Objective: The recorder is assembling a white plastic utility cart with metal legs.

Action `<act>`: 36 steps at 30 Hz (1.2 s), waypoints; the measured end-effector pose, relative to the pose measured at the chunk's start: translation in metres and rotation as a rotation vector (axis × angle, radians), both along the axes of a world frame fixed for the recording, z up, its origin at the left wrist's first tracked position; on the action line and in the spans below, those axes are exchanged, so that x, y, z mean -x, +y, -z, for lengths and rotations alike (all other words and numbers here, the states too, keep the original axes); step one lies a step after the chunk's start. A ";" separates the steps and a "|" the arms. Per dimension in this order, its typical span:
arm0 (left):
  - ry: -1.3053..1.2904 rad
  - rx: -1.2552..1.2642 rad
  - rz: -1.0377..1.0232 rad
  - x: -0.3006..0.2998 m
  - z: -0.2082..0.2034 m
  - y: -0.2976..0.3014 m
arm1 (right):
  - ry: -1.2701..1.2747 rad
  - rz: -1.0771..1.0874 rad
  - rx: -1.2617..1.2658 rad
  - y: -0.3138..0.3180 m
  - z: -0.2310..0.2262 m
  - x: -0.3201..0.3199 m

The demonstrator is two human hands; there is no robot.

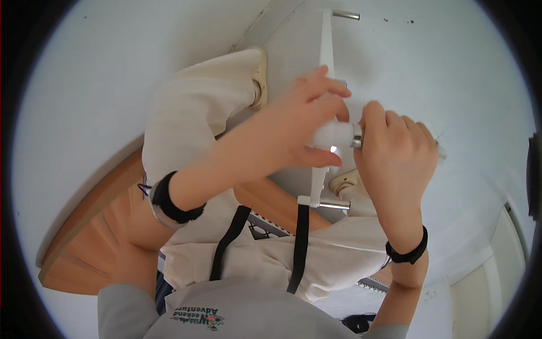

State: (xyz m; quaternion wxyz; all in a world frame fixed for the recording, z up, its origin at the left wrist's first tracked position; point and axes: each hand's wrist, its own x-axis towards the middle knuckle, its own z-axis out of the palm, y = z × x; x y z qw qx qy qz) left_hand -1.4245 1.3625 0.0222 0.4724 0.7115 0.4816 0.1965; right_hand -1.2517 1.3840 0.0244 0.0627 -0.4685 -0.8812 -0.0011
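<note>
A long white bar (326, 48) stands upright in the picture in front of me, with a short shiny metal rod (345, 15) at its far end and another metal rod (333, 204) at its near end. Around its middle is a smooth white rounded part (330, 135) with a metal collar (357, 135). My left hand (316, 118) is slightly blurred, its fingers and thumb spread around the rounded part; whether they touch it is unclear. My right hand (395, 138) is closed in a fist at the collar, hiding what it grips. A pale end (442, 151) shows past its knuckles.
My legs in cream trousers (192, 107) are spread on both sides, one pale shoe (261, 79) by the bar. Curved wooden slats (93, 237) lie at lower left. Two black straps (301, 243) cross my lap. A pale panel (497, 265) stands at lower right.
</note>
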 end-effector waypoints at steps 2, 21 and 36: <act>-0.002 0.039 -0.041 0.006 0.006 -0.018 | -0.032 -0.019 0.023 -0.014 0.006 0.007; -0.120 -0.386 -0.069 0.008 0.044 -0.110 | -0.180 -0.148 -0.018 -0.093 -0.017 0.023; -0.159 -0.390 0.009 0.002 0.048 -0.098 | -0.161 0.042 0.099 -0.110 -0.026 0.019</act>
